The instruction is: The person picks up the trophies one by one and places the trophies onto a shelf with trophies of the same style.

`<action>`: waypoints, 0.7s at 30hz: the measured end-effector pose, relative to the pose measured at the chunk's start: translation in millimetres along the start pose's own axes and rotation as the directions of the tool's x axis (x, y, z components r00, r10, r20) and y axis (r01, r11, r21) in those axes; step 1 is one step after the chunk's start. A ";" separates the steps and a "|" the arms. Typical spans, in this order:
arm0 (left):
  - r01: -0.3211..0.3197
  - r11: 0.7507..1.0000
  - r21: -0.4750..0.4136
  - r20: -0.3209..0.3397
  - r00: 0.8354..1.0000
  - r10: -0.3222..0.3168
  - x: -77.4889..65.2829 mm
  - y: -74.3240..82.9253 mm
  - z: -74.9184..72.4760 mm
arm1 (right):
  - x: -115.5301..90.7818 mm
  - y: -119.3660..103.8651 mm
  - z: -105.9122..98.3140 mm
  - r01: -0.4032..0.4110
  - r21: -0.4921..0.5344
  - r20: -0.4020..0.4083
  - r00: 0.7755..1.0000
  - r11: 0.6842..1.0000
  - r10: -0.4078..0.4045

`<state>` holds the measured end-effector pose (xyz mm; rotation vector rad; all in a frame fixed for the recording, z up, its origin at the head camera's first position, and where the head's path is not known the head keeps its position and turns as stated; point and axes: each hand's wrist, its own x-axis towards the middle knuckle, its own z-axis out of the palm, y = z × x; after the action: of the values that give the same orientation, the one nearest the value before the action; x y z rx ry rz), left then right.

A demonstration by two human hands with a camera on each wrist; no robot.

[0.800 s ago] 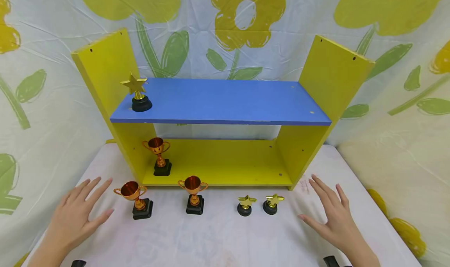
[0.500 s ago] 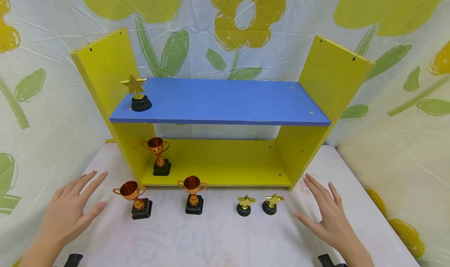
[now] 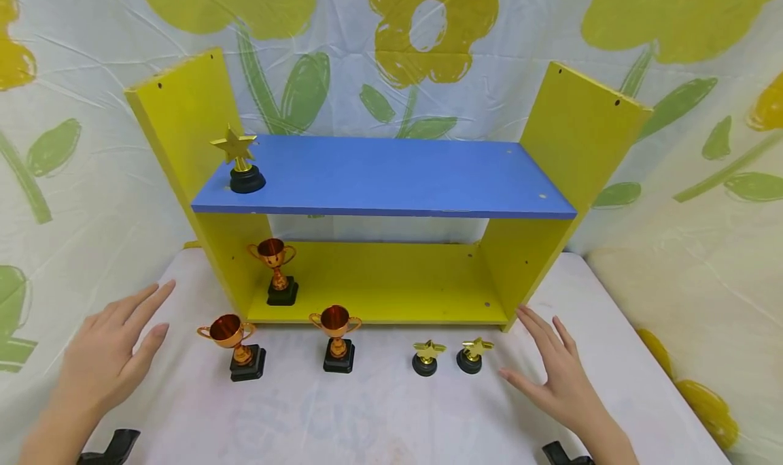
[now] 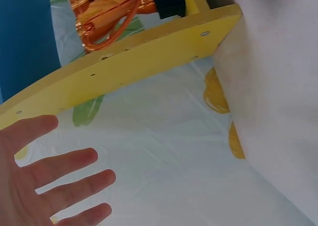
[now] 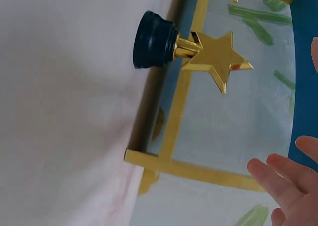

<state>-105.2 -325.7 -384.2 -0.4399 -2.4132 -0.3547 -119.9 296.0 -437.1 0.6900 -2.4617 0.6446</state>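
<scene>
My left hand (image 3: 107, 349) is held with its fingers extended and nothing in it, left of a copper-coloured trophy cup (image 3: 226, 332) on a black base. A second trophy cup (image 3: 335, 322) stands to the right of that one on the table. My right hand (image 3: 559, 376), fingers also straight, is to the right of two gold star trophies (image 3: 429, 351) on round black bases. One star trophy (image 5: 213, 54) shows close up in the right wrist view. Another trophy cup (image 3: 279, 264) is on the lower shelf, and a larger-looking star trophy (image 3: 238, 156) is on the blue shelf, both at the left end.
A yellow shelf unit (image 3: 581, 132) with a blue upper board (image 3: 391, 176) and a yellow lower board (image 3: 391, 281) stands at the back of the white-covered table (image 3: 342, 424). Flower-printed cloth (image 3: 189, 84) hangs behind and along both sides.
My left hand has shifted left and slightly up, away from the nearest trophy cup. My right hand has drifted left toward the star trophies. The trophies stay where they were.
</scene>
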 end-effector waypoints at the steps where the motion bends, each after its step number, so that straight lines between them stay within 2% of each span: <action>1: -0.004 1.000 -0.001 -0.009 1.000 0.004 2.0 0.9 -1.3 | -0.3 0.0 1.0 -0.008 0.022 0.005 1.000 1.000 0.008; 7: -0.043 0.999 -0.023 -0.096 0.995 0.041 14.0 5.9 -9.1 | -0.8 -0.1 8.7 -0.031 0.177 0.006 1.000 0.984 0.030; 10: -0.062 0.998 -0.027 -0.147 0.988 0.057 21.5 10.1 -13.7 | -0.5 -0.9 12.5 -0.023 0.212 -0.020 0.999 0.977 0.027; 17: -0.009 0.996 -0.084 -0.221 0.975 -0.010 39.2 28.8 -26.4 | 1.3 -8.6 17.9 -0.065 0.275 -0.041 0.996 0.959 0.079; 21: -0.014 0.989 -0.146 -0.228 0.974 -0.019 50.3 38.0 -34.3 | 2.1 -10.3 21.7 -0.090 0.277 -0.038 0.994 0.957 0.105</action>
<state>-107.9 -292.4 -320.8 -0.4357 -2.1718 -0.5564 -122.7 275.4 -449.4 0.6465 -2.3928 1.0445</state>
